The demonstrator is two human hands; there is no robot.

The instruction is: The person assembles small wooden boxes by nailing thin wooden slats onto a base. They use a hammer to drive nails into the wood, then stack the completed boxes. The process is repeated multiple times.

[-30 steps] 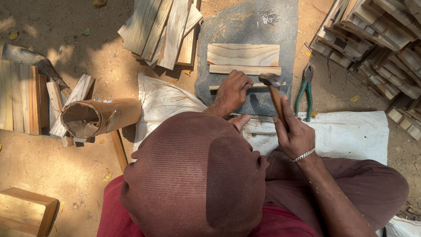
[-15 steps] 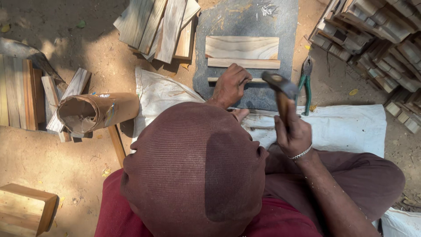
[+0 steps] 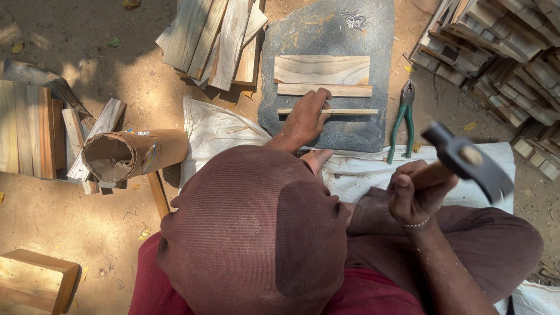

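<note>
Here, left hand (image 3: 304, 118) pressed flat on a thin wooden strip (image 3: 344, 111) lying across the grey stone slab (image 3: 326, 35), grip pinning it steady. Right hand (image 3: 415, 189) closed tight round a hammer (image 3: 464, 160), raised clear for a swing. Green pliers (image 3: 402, 119) within reach beside the slab; nails (image 3: 354, 19) heaped at its far end.

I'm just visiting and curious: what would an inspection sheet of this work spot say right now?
Surface: grey stone slab on sandy ground, white sack beside it.
Job's things: thin wooden strip lying on the slab; two wider wood pieces above it; hammer raised.
Clutter: small nails, green-handled pliers, cardboard roll, wooden box.
Hands: left hand pressing on the strip; right hand gripping the hammer handle.
Cables: nothing seen.
Surroundings: stacks of cut wood right, planks top, boards left.
</note>
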